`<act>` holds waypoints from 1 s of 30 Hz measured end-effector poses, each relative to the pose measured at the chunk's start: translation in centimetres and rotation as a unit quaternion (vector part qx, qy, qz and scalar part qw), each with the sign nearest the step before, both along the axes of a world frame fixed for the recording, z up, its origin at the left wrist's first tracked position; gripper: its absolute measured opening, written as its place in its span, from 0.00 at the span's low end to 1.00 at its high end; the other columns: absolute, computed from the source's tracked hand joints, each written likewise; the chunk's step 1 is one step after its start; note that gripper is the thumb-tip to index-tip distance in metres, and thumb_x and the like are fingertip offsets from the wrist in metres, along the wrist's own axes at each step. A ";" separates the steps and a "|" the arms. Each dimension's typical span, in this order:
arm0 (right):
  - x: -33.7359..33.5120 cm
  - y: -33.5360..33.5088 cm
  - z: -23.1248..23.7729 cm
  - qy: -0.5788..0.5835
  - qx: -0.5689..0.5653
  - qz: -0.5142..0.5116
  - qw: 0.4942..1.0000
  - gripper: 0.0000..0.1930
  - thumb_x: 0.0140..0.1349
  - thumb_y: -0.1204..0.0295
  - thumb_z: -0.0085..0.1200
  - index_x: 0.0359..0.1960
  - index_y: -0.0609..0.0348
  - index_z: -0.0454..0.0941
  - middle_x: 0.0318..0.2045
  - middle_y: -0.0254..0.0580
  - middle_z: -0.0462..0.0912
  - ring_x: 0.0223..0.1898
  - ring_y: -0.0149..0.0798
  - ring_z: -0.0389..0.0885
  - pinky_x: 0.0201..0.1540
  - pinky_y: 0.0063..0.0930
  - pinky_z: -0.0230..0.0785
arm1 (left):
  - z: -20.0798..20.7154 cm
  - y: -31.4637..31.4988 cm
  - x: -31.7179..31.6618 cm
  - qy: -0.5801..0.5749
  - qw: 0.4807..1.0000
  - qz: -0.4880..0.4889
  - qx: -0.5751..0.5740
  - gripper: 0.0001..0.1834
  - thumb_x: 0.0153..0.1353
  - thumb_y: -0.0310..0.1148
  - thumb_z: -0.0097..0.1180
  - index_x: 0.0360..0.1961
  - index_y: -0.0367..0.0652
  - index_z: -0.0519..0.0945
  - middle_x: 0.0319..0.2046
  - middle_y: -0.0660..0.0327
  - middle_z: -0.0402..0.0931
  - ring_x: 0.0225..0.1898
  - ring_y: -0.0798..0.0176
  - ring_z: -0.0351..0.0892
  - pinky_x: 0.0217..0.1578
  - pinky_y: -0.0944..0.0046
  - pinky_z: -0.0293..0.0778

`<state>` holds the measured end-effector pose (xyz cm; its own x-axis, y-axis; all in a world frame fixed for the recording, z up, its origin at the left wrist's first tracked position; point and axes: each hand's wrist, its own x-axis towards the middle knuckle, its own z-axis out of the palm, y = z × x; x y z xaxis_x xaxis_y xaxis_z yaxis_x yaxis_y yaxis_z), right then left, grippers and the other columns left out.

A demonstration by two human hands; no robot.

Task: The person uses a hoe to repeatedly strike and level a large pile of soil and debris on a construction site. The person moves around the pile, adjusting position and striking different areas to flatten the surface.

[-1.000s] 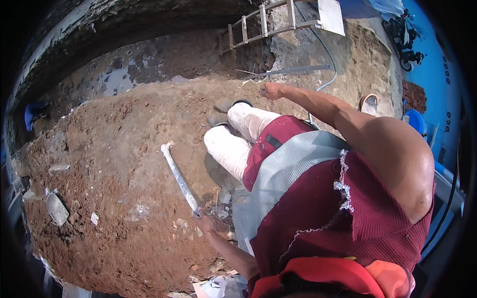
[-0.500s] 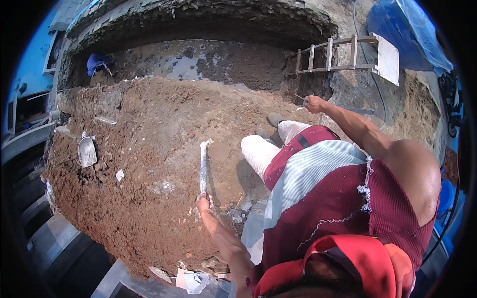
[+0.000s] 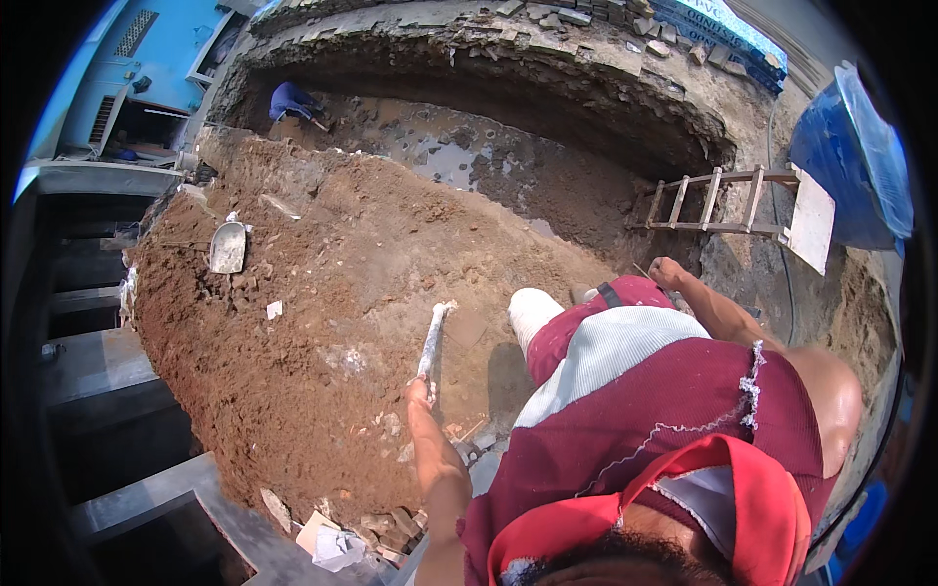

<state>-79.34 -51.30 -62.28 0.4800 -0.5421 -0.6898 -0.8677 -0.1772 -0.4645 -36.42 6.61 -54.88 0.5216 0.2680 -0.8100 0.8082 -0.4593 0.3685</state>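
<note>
My left hand [image 3: 420,391] is closed around the lower end of a whitish, dirt-smeared pole [image 3: 431,340]. The pole's knobbed far end lies at the brown soil mound [image 3: 322,293], left of my leg. Beyond my right knee, my right hand [image 3: 669,273] is closed, and a thin stick-like piece [image 3: 640,269] juts from its fingers. What that piece is, and its full length, I cannot make out. Part of my right forearm passes behind my raised leg and shirt.
A long trench [image 3: 459,137] runs behind the mound, with a person in blue [image 3: 289,101] bent over at its left end. A wooden ladder [image 3: 713,200] leans in at the right, near a blue tank [image 3: 850,156]. A shovel blade [image 3: 228,247] and concrete beams [image 3: 107,366] are left.
My view has turned, so the mound, ladder and tank sit further right and lower. The pole leans more to the right, and both hands keep their closed grip.
</note>
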 end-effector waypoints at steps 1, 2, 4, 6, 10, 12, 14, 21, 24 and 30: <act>-0.3 -0.1 0.2 -0.018 0.002 -0.004 1.000 0.14 0.60 0.67 0.49 0.37 0.62 0.83 0.27 0.49 0.85 0.31 0.44 0.85 0.39 0.41 0.77 | -0.1 -0.1 -0.1 -0.007 1.000 -0.001 -0.005 0.10 0.71 0.40 0.55 0.35 0.47 0.78 0.18 0.62 0.75 0.12 0.66 0.69 0.09 0.65 0.58; -0.7 -0.2 0.5 -0.026 0.005 -0.017 1.000 0.13 0.60 0.68 0.49 0.37 0.62 0.83 0.27 0.48 0.85 0.30 0.43 0.85 0.37 0.40 0.77 | -0.2 -0.2 -0.3 -0.007 1.000 -0.002 -0.010 0.10 0.72 0.40 0.55 0.35 0.47 0.78 0.18 0.62 0.75 0.12 0.66 0.69 0.09 0.66 0.58; -1.4 -0.4 0.9 -0.033 0.028 -0.062 0.997 0.12 0.59 0.69 0.48 0.36 0.63 0.83 0.27 0.47 0.85 0.28 0.40 0.84 0.32 0.38 0.77 | -0.3 -0.4 -0.5 -0.004 1.000 -0.013 0.005 0.10 0.72 0.40 0.55 0.35 0.47 0.78 0.19 0.63 0.75 0.13 0.66 0.70 0.10 0.66 0.59; -2.0 -0.6 1.0 -0.017 0.072 -0.135 0.988 0.11 0.60 0.71 0.47 0.35 0.63 0.82 0.26 0.45 0.84 0.25 0.38 0.83 0.27 0.36 0.76 | -0.4 -0.5 -0.5 -0.008 1.000 -0.015 -0.009 0.10 0.72 0.40 0.55 0.36 0.46 0.77 0.20 0.62 0.76 0.13 0.66 0.71 0.10 0.65 0.60; -3.2 -1.0 0.5 -0.007 0.024 -0.101 0.995 0.12 0.65 0.68 0.49 0.37 0.63 0.82 0.26 0.48 0.86 0.31 0.43 0.88 0.36 0.38 0.80 | -0.6 -0.4 -0.2 0.001 1.000 -0.014 -0.009 0.09 0.72 0.40 0.56 0.38 0.47 0.77 0.22 0.63 0.77 0.14 0.66 0.72 0.10 0.65 0.60; -3.8 -1.0 0.2 -0.019 0.038 -0.099 0.994 0.12 0.64 0.68 0.49 0.37 0.64 0.82 0.25 0.48 0.85 0.29 0.43 0.88 0.34 0.38 0.80 | -0.8 -0.4 -0.1 0.005 1.000 -0.014 -0.009 0.09 0.71 0.40 0.55 0.38 0.47 0.77 0.21 0.62 0.77 0.14 0.66 0.71 0.10 0.65 0.60; -4.4 -0.9 0.5 0.017 0.062 -0.130 0.989 0.12 0.64 0.67 0.50 0.36 0.65 0.82 0.23 0.48 0.85 0.25 0.43 0.87 0.33 0.39 0.80 | -0.8 -0.4 -0.3 0.009 1.000 -0.010 -0.004 0.09 0.71 0.40 0.55 0.37 0.47 0.78 0.20 0.62 0.76 0.13 0.66 0.71 0.09 0.64 0.60; -5.7 -0.9 1.5 -0.031 0.053 -0.106 0.992 0.12 0.60 0.71 0.49 0.36 0.65 0.82 0.24 0.47 0.83 0.22 0.40 0.83 0.27 0.36 0.77 | -0.6 -0.7 -1.7 -0.024 1.000 0.002 -0.004 0.10 0.72 0.39 0.53 0.34 0.47 0.77 0.18 0.62 0.75 0.11 0.66 0.69 0.08 0.65 0.59; -6.5 -2.4 0.9 -0.001 -0.028 0.034 0.999 0.15 0.60 0.66 0.51 0.40 0.63 0.84 0.32 0.47 0.87 0.36 0.43 0.86 0.41 0.39 0.78 | -0.6 -0.8 -1.8 -0.020 0.999 -0.011 -0.022 0.11 0.71 0.41 0.54 0.34 0.48 0.77 0.18 0.64 0.75 0.12 0.68 0.70 0.08 0.67 0.59; -6.3 -5.4 0.0 -0.012 0.046 0.064 0.997 0.17 0.64 0.62 0.53 0.44 0.63 0.85 0.38 0.48 0.88 0.42 0.39 0.86 0.47 0.34 0.77 | 0.1 -1.6 -1.7 -0.042 0.999 -0.010 0.015 0.12 0.70 0.40 0.58 0.39 0.42 0.82 0.20 0.62 0.78 0.14 0.68 0.72 0.12 0.65 0.62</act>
<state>-85.67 -56.72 -62.27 0.5588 -0.4101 -0.7208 -0.8287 -0.2420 -0.5047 -38.16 5.00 -54.82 0.5933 0.2799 -0.7548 0.7654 -0.4866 0.4212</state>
